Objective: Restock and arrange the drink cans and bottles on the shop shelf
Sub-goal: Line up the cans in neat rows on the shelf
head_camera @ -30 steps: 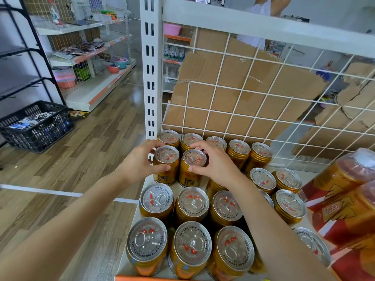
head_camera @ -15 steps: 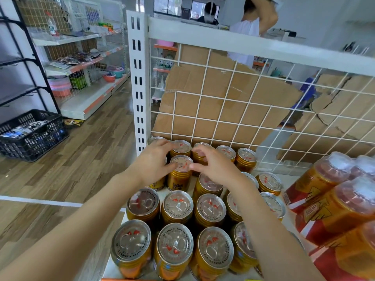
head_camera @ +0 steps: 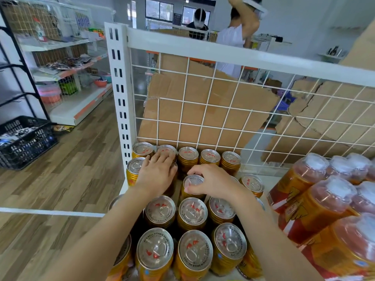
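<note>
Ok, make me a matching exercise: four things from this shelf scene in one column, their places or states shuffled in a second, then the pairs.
1 left hand
2 right hand
3 black crate
4 bottles

A on the floor, far left
B fingers curled on one can
C red-labelled, right of the cans
D resting across can tops

Pairs: 1-D, 2-B, 3-A, 4-C
</note>
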`<state>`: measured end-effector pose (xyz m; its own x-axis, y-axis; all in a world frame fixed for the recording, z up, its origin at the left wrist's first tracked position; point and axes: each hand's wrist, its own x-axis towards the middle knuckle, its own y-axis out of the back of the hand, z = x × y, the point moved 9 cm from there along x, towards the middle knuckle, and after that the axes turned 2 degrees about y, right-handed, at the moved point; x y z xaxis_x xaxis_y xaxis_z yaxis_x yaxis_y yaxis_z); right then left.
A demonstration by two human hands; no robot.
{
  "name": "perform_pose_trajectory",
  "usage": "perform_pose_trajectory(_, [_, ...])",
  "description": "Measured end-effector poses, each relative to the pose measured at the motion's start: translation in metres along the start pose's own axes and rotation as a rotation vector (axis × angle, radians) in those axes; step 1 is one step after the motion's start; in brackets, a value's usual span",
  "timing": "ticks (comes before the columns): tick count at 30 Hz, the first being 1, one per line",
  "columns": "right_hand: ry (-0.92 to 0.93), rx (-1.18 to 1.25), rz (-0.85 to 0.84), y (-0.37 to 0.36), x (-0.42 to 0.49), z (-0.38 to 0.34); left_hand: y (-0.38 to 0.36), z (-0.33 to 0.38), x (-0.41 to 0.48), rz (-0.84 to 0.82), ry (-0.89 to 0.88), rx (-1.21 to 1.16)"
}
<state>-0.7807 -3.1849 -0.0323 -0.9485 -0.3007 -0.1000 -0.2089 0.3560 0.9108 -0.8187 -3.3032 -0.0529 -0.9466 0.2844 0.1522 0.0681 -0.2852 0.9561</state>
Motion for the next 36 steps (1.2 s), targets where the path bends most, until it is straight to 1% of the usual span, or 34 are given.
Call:
perform_pose_trajectory(4, [0.024, 0.064, 0.018, 0.003, 0.006, 0.007, -0.001, -0.001, 0.000, -0.008, -0.003, -0.012])
perform_pose_trajectory(7, [0.054, 0.178, 0.074, 0.006, 0.009, 0.010, -0.001, -0.002, 0.000, -0.013, 0.004, -0.025])
perform_pose_trajectory(9, [0.044, 0.199, 0.115, 0.007, 0.011, 0.012, 0.001, -0.001, -0.001, -0.014, 0.004, -0.056])
perform_pose_trajectory(14, [-0.033, -0.051, 0.204, 0.014, 0.014, 0.013, 0.003, -0.003, -0.002, -0.015, -0.004, -0.105])
perform_pose_trajectory(17, [-0.052, -0.086, 0.226, 0.017, 0.017, 0.009, 0.003, -0.004, 0.000, -0.011, -0.006, -0.122])
perform_pose_trajectory(20, [-0.015, -0.023, 0.154, 0.014, 0.022, 0.012, 0.002, -0.004, 0.000, -0.013, -0.010, -0.129])
perform_pose_trajectory(22, [-0.002, 0.069, 0.100, 0.014, 0.019, 0.018, 0.003, -0.004, 0.000, -0.007, -0.008, -0.134])
perform_pose_trajectory(24, [0.004, 0.132, 0.094, 0.014, 0.015, 0.025, 0.003, -0.004, 0.000, -0.001, -0.009, -0.133])
perform_pose_trajectory(31, [0.104, 0.198, 0.061, 0.005, 0.014, 0.019, 0.001, -0.004, 0.000, -0.012, -0.015, -0.125])
perform_pose_trajectory(33, [0.090, 0.186, 0.104, 0.007, 0.015, 0.021, 0.001, -0.004, 0.000, -0.015, -0.011, -0.117])
perform_pose_trajectory(36, [0.010, 0.125, 0.223, 0.015, 0.015, 0.028, 0.000, -0.004, -0.001, -0.016, -0.015, -0.096])
